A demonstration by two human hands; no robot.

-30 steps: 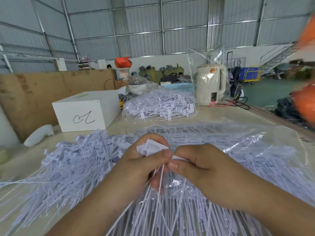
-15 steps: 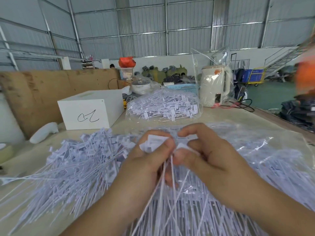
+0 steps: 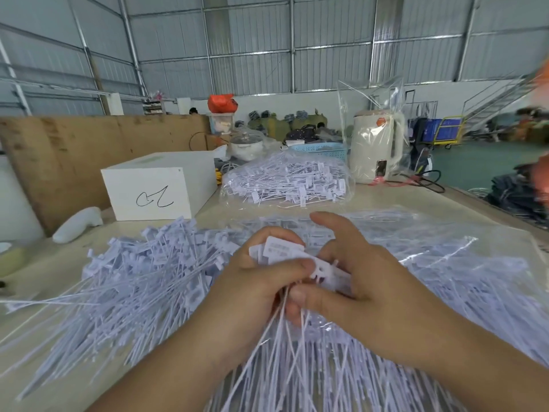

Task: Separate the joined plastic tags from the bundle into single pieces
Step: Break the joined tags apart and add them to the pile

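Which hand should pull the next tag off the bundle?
Probably the right hand: its thumb and fingers already pinch one tag at the bundle's edge, while the left hand grips the bundle.

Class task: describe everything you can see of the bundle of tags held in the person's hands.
The bundle of tags is a stack of flat white plastic-looking heads, one faintly printed, with thin stems fanning down toward the camera. The left hand grips the heads, thumb on top; the right hand pinches one tag at its edge. It is held above the loose tags.

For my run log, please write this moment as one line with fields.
step: separating tags | left hand: grips tag bundle | right hand: pinches one tag | loose pile: on table, left side
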